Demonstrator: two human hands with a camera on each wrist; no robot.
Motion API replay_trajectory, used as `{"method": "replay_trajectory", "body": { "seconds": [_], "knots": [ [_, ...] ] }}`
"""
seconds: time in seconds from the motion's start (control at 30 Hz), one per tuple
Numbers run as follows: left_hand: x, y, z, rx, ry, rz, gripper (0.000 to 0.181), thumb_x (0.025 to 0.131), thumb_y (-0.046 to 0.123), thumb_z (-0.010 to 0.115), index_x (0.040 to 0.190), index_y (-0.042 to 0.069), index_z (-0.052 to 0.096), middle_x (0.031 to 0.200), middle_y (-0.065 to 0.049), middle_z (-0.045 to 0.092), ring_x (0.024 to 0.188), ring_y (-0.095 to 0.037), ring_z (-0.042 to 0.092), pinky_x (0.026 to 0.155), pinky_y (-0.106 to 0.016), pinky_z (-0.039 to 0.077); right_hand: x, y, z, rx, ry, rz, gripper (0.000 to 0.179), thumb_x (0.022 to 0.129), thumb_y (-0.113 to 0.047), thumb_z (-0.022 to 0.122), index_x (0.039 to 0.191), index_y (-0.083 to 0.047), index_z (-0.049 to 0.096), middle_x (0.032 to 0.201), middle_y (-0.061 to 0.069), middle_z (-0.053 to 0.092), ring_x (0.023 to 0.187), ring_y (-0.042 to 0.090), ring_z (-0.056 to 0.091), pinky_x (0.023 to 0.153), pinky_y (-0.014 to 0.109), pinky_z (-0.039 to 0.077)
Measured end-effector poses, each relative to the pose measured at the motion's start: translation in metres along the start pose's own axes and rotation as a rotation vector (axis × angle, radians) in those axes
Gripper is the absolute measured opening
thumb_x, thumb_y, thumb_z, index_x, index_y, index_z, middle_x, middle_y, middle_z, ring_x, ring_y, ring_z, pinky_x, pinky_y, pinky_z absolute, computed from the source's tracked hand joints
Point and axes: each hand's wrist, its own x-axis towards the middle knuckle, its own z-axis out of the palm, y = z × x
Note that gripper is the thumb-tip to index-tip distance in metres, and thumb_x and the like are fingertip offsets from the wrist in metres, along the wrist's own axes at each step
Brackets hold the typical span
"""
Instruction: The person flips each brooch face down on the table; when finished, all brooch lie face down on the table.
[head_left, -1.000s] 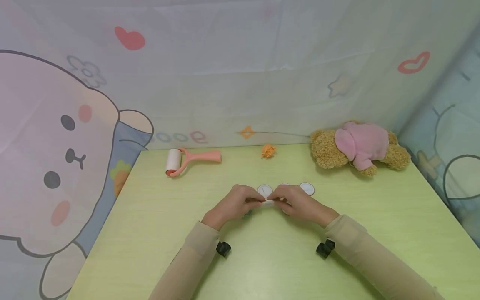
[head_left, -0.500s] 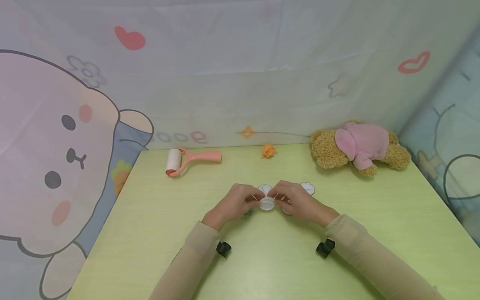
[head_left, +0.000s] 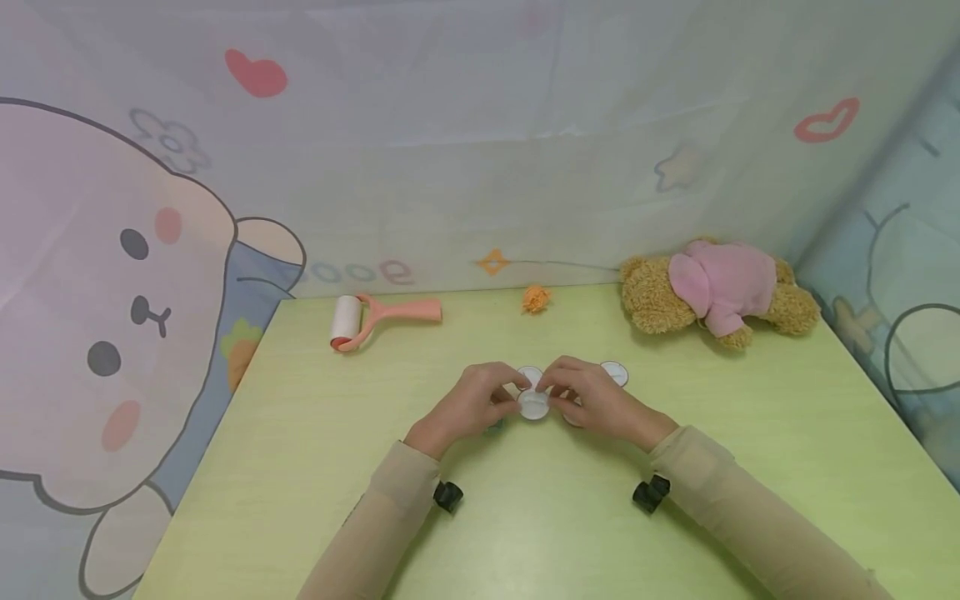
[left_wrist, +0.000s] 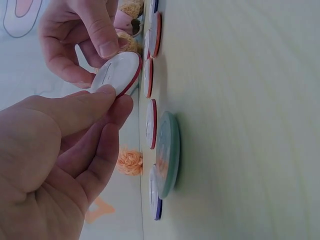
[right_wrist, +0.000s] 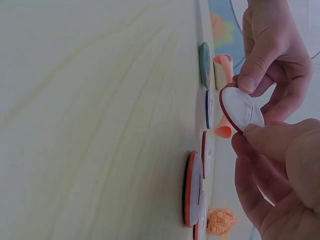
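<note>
Between my two hands is a round pin badge (head_left: 533, 406), its white back with the pin turned toward me and a red rim showing. My left hand (head_left: 474, 402) pinches its left edge, thumb on the white back (left_wrist: 116, 75). On the opposite edge, my right hand (head_left: 591, 398) pinches it too, thumb on the back in the right wrist view. The badge is held above the table, tilted. Just beyond lies another white-backed badge (head_left: 529, 377), and one more badge (head_left: 614, 373) is farther right. A green-rimmed badge (left_wrist: 169, 155) lies beneath my left hand.
Several more badges lie under or behind the hands, including one with an orange rim (right_wrist: 193, 187). Farther back on the table (head_left: 525, 517) are a pink-handled lint roller (head_left: 401, 312), an orange tuft (head_left: 536, 299) and a teddy bear (head_left: 720, 292) in pink. A printed curtain hangs behind.
The badge has tipped from nearly edge-on to showing its white back toward the head camera. The fingers of both hands have shifted slightly at its edges; the forearms have barely moved.
</note>
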Motion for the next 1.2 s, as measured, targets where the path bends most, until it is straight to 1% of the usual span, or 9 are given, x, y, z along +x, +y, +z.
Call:
{"method": "replay_trajectory", "body": {
  "seconds": [0.2,0.4,0.6,0.73,0.83,1.0,1.1,1.2],
  "knots": [
    [0.0001,-0.0001,0.0005,0.006,0.006,0.038,0.026,0.094,-0.002,0.076,0.119,0.004,0.075,0.122,-0.010,0.071,0.091,-0.022,0.078,0.076,-0.021,0.059,0.0002,0.0009,-0.0001,0.006,-0.027,0.005,0.026,0.092,0.008,0.075,0.111,-0.008,0.073,0.116,0.006,0.068,0.091,0.018,0.071,0.075,0.025,0.061],
    [-0.0004,-0.0009,0.0008,0.004,0.002,0.045,0.024,0.094,-0.004,0.075,0.117,0.001,0.076,0.124,-0.013,0.071,0.092,-0.025,0.078,0.078,-0.021,0.059,-0.0003,0.0021,-0.0005,0.005,-0.074,0.007,0.027,0.089,0.008,0.076,0.113,-0.005,0.074,0.121,0.009,0.066,0.093,0.019,0.072,0.076,0.025,0.061],
    [0.0009,-0.0014,0.0027,0.016,-0.013,0.064,0.024,0.090,-0.005,0.079,0.114,-0.001,0.077,0.121,-0.015,0.072,0.092,-0.026,0.078,0.079,-0.022,0.060,-0.0003,0.0033,0.0015,-0.014,-0.112,0.050,0.030,0.087,0.005,0.078,0.116,-0.003,0.075,0.125,0.009,0.066,0.103,0.018,0.069,0.079,0.026,0.061],
    [0.0010,-0.0026,0.0045,0.001,-0.030,0.050,0.028,0.087,-0.006,0.082,0.114,-0.002,0.076,0.120,-0.015,0.071,0.091,-0.026,0.078,0.079,-0.023,0.061,0.0002,0.0027,0.0031,-0.021,-0.127,0.064,0.032,0.086,0.004,0.078,0.117,-0.003,0.075,0.125,0.009,0.066,0.108,0.020,0.067,0.079,0.027,0.061],
    [0.0006,-0.0034,0.0054,0.001,-0.037,0.034,0.031,0.086,-0.004,0.083,0.116,-0.002,0.075,0.119,-0.014,0.071,0.091,-0.025,0.077,0.078,-0.022,0.060,0.0008,0.0018,0.0040,-0.023,-0.133,0.069,0.030,0.088,0.000,0.081,0.117,-0.004,0.075,0.125,0.008,0.067,0.108,0.020,0.067,0.079,0.027,0.061],
    [0.0003,-0.0034,0.0052,0.011,-0.035,0.024,0.031,0.086,-0.003,0.084,0.115,-0.002,0.075,0.117,-0.013,0.071,0.090,-0.024,0.077,0.076,-0.021,0.059,0.0022,0.0006,0.0045,-0.023,-0.126,0.069,0.032,0.090,-0.008,0.084,0.120,-0.007,0.072,0.121,0.005,0.069,0.104,0.017,0.068,0.080,0.028,0.061],
    [0.0002,-0.0037,0.0049,0.017,-0.032,0.023,0.030,0.085,-0.003,0.085,0.114,-0.001,0.075,0.116,-0.012,0.071,0.090,-0.023,0.077,0.076,-0.022,0.059,0.0026,-0.0002,0.0042,-0.025,-0.113,0.090,0.037,0.089,-0.010,0.085,0.122,-0.006,0.069,0.118,0.005,0.070,0.101,0.017,0.069,0.081,0.029,0.061],
    [0.0002,-0.0040,0.0047,0.024,-0.030,0.025,0.029,0.085,-0.003,0.085,0.113,-0.001,0.075,0.115,-0.012,0.072,0.089,-0.022,0.077,0.075,-0.022,0.060,0.0030,-0.0013,0.0041,-0.027,-0.106,0.121,0.042,0.088,-0.009,0.086,0.125,-0.004,0.067,0.119,0.008,0.070,0.101,0.019,0.070,0.082,0.030,0.061]
  ]
}}
